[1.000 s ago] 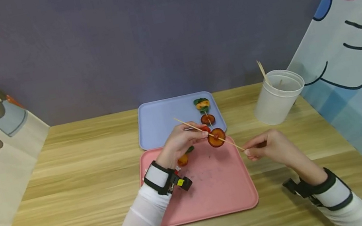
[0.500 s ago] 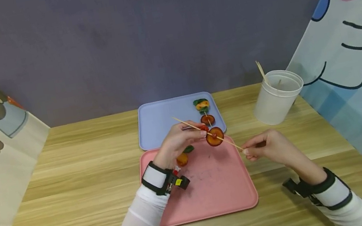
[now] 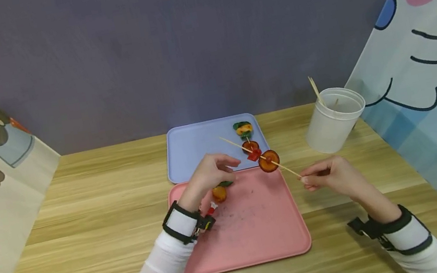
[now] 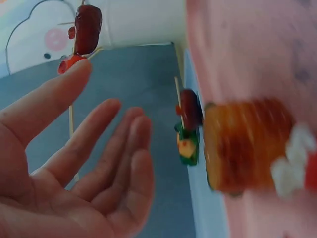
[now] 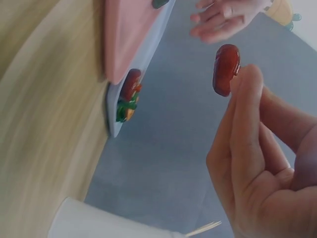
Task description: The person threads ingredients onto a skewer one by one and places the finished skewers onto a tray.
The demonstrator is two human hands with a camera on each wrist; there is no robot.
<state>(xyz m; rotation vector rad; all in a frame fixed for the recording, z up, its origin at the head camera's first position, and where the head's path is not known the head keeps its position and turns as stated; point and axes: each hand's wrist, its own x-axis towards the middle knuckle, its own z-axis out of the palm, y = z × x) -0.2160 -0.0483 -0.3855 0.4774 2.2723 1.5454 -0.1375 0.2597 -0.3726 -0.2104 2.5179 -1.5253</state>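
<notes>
My right hand pinches one end of a wooden skewer, holding it raised and slanting over the trays. Threaded on it are a glossy brown round slice and a small red piece; its far end points up and left. My left hand is off the skewer, fingers loosely spread and nothing in them. Below that hand, on the pink tray, lie an orange-brown chunk, a dark green piece and a red-and-white piece, partly hidden by the left wrist.
A light blue tray adjoins the pink tray's far side. On it lies another skewer with green and orange pieces and a brown slice. At the back right stands a white bucket with wooden sticks in it.
My left hand has let go of the skewer and drawn back left, uncovering the red piece. The right hand has shifted slightly right with the skewer.
</notes>
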